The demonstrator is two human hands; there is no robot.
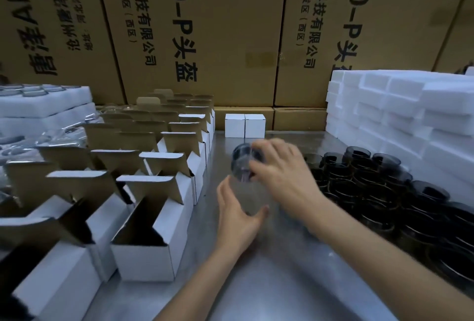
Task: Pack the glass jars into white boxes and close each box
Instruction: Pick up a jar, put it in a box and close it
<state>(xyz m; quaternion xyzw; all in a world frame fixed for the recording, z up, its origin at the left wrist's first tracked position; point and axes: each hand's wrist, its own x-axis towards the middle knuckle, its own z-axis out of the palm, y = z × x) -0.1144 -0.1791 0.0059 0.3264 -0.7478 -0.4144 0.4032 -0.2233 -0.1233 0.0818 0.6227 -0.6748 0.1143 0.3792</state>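
My right hand (277,166) grips a dark-tinted glass jar (241,161), held on its side above the metal table (269,282), its round end facing left. Just below and left of it, my left hand (238,210) is cupped with fingers apart and seems to hold a thin clear wrap, too blurred to be sure. Several rows of open white boxes (151,238) with raised brown-lined flaps stand at the left. Two closed white boxes (245,125) sit side by side at the back. A heap of dark glass jars (372,187) fills the right side.
Stacked white foam blocks (410,115) rise at the back right. Foam trays (43,105) and crinkled clear plastic (64,135) lie at the far left. Tall brown cartons (218,33) wall off the back of the table.
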